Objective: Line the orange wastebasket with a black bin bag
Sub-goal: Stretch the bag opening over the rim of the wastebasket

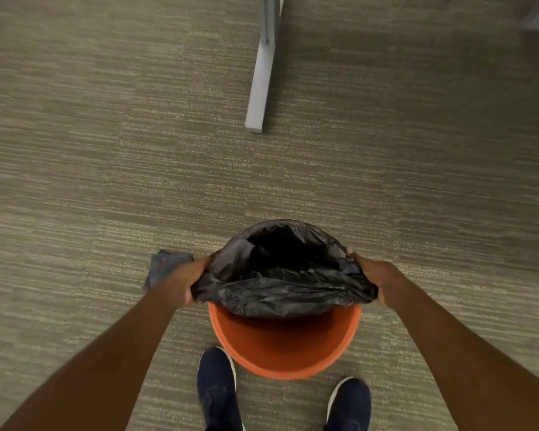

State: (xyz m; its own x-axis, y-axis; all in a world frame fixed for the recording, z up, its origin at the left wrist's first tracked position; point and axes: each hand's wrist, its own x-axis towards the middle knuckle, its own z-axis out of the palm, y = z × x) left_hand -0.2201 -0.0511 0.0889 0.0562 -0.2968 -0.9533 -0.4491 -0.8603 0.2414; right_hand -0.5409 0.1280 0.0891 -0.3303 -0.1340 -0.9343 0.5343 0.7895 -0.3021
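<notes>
— Two hands on that bag, from where I'm standing. The left hand [185, 279] and the right hand [375, 279] each have the fingers curled tight around a bunched edge of the black bin bag [280, 281], one on either side.

— And the wastebasket?

— The orange wastebasket [280, 340] stands upright on the floor, just ahead of the person's two dark blue shoes [220, 390]. The bag's mouth is stretched wide between the hands, above the far part of the bin. The far edge of the bag covers the far rim; the near edge hangs loose across the opening, so the near half of the orange inside is bare.

— What's the room like?

— Carpet [106, 150] everywhere, grey-green with fine pale streaks running crosswise. A pale grey furniture leg [260, 85] comes down from the top and ends in a flat foot on the carpet, well apart from the bin. Another grey piece shows at the top right corner, too cropped to name.

— Anything else down there?

— A small crumpled bluish-grey thing [165, 264] lies on the carpet just behind the left hand, partly hidden by it. I can't tell what it is.
</notes>
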